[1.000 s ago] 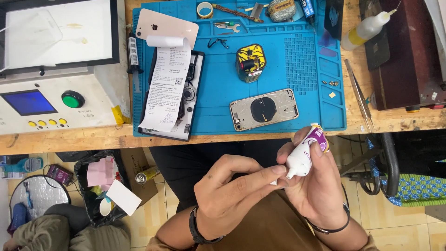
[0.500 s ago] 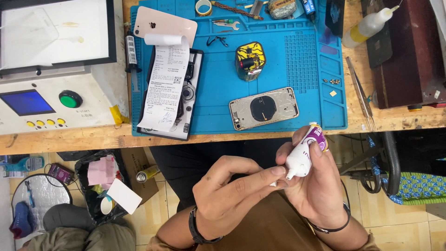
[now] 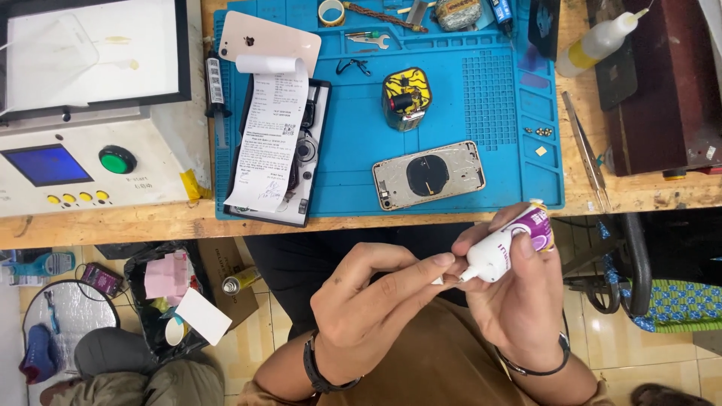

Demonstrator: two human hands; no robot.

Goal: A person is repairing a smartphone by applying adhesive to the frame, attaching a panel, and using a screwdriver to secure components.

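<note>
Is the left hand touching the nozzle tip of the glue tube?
Touching. The head view shows the left hand with its fingertips pinched on the nozzle of the glue tube, which the right hand holds.

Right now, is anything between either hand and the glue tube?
Nothing visible. The right hand grips the white and purple glue tube directly, and the left hand has its fingertips at the nozzle, below the desk edge.

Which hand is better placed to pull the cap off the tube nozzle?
Probably the left hand: its fingertips already pinch the nozzle tip of the white and purple tube, while the right hand wraps the tube body.
</note>
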